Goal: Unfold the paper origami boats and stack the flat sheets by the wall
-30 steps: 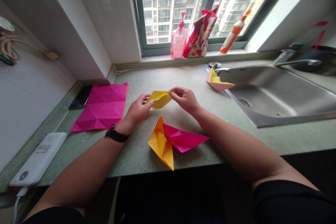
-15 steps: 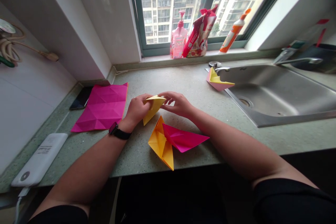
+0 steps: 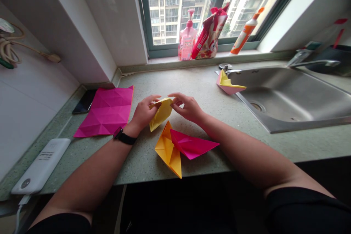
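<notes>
My hands hold a small yellow folded origami paper (image 3: 161,114) above the speckled countertop, its point angled toward me. My left hand (image 3: 144,112) grips its left side, and the fingertips of my right hand (image 3: 188,108) pinch its upper right corner. Just below, a larger orange and magenta paper boat (image 3: 175,150) rests on the counter, close to but apart from the yellow piece. To the left of my left hand lies a creased magenta sheet (image 3: 105,113). A small yellow and pink folded boat (image 3: 228,85) sits by the sink rim.
A stainless steel sink (image 3: 290,98) and faucet (image 3: 314,63) fill the right. A phone (image 3: 83,102) lies partly under the magenta sheet, and a white power bank (image 3: 41,166) sits at the front left. A pink pump bottle (image 3: 187,36), red packet (image 3: 210,33) and orange-capped tube (image 3: 245,32) stand on the windowsill.
The yellow paper has swung from lying flat between my hands to pointing down toward me. My right hand has moved slightly left, and its fingers have shifted on the paper.
</notes>
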Demonstrator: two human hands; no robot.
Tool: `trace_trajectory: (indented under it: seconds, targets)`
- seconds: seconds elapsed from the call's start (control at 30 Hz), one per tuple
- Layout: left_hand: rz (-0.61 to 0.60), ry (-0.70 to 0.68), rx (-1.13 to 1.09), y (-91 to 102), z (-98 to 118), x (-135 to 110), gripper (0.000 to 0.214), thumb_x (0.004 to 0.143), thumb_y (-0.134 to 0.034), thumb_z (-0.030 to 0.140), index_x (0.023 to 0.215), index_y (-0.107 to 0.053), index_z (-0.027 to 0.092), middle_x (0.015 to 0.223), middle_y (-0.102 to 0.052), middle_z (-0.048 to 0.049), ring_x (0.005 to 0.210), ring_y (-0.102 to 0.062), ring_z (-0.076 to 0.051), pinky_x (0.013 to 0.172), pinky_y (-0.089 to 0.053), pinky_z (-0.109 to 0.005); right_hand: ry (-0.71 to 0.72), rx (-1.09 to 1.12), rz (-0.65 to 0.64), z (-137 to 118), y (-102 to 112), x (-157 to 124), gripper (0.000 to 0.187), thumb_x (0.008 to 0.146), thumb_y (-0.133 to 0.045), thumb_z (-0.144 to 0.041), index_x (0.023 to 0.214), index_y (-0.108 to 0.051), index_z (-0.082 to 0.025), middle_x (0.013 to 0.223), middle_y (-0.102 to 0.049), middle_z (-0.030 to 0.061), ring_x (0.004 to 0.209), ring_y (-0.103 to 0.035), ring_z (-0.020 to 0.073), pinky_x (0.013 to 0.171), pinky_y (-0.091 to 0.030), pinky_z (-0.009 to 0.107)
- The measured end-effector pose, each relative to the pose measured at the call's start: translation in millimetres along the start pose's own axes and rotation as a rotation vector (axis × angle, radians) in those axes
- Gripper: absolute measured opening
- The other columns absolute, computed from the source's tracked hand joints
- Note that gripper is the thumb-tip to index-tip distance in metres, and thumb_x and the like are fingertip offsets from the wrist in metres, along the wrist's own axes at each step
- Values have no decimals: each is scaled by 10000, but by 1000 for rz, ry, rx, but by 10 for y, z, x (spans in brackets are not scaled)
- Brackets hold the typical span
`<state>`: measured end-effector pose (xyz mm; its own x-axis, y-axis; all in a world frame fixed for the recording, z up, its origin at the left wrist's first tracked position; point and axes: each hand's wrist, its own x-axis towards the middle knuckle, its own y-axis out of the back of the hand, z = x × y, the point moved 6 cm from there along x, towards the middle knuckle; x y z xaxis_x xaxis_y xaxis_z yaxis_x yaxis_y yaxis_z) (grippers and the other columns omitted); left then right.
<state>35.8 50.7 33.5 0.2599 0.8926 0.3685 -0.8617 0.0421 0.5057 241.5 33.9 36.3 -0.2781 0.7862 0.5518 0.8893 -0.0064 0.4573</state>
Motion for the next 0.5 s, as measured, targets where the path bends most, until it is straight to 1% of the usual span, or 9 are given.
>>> trace_trajectory:
  seconds: [0.03, 0.1, 0.13, 0.2, 0.3, 0.37, 0.43, 0.5]
  targets:
    - [11, -41, -11, 8, 28, 1, 326, 970, -672, 349, 1228, -817, 213, 1192, -827, -88, 992, -767, -230, 895, -596, -324, 10, -6, 8, -10, 1, -4, 246, 964, -688, -295, 1209, -692, -276, 861, -794, -12, 736, -740, 169, 773, -649, 347]
    - [15, -106, -13, 14, 79, 0, 282, 1001, -652, 356, 1160, -837, 214, 1157, -828, -94, 1037, -757, -240, 961, -593, -350, 24, -25, 26, -23, 4, -13, 216, 960, -687, -301, 1174, -660, -281, 843, -787, -17, 729, -739, 172, 763, -648, 350]
    - [14, -119, -13, 16, 93, 0, 274, 1016, -639, 364, 1115, -844, 212, 1126, -828, -96, 1048, -752, -244, 981, -589, -359, 29, -39, 39, -26, 8, -18, 197, 960, -687, -311, 1149, -643, -282, 847, -787, -15, 732, -741, 176, 758, -648, 352]
    - [16, -103, -28, 17, 88, 2, 295, 1032, -625, 400, 1063, -841, 201, 1077, -825, -98, 1031, -749, -248, 973, -589, -362, 37, -73, 69, -33, 20, -25, 166, 959, -692, -333, 1095, -612, -280, 887, -790, 1, 753, -749, 186, 744, -648, 356]
    - [26, -30, -96, 3, 33, 4, 342, 1029, -624, 463, 1037, -821, 183, 1041, -820, -99, 978, -747, -247, 885, -595, -337, 71, -145, 115, -68, 48, -26, 126, 963, -691, -330, 1014, -592, -271, 926, -775, 24, 777, -748, 195, 715, -639, 359]
    - [14, 14, -147, -27, -2, 1, 375, 1021, -627, 507, 1009, -808, 179, 1002, -814, -92, 932, -739, -243, 802, -587, -312, 133, -199, 137, -126, 66, -24, 74, 979, -664, -291, 956, -599, -266, 921, -753, 31, 789, -731, 194, 706, -627, 358]
    - [-9, 44, -182, -61, -24, -4, 408, 1014, -625, 546, 978, -796, 177, 954, -803, -83, 879, -723, -233, 722, -566, -289, 199, -245, 149, -188, 80, -24, 96, 996, -640, -254, 905, -611, -263, 942, -739, 39, 820, -714, 194, 712, -618, 358]
    - [-23, 62, -198, -81, -36, -8, 430, 1012, -620, 571, 964, -787, 178, 919, -793, -75, 840, -706, -224, 676, -548, -276, 244, -278, 156, -235, 92, -25, 120, 1009, -646, -242, 891, -640, -261, 982, -737, 48, 856, -708, 196, 723, -614, 359]
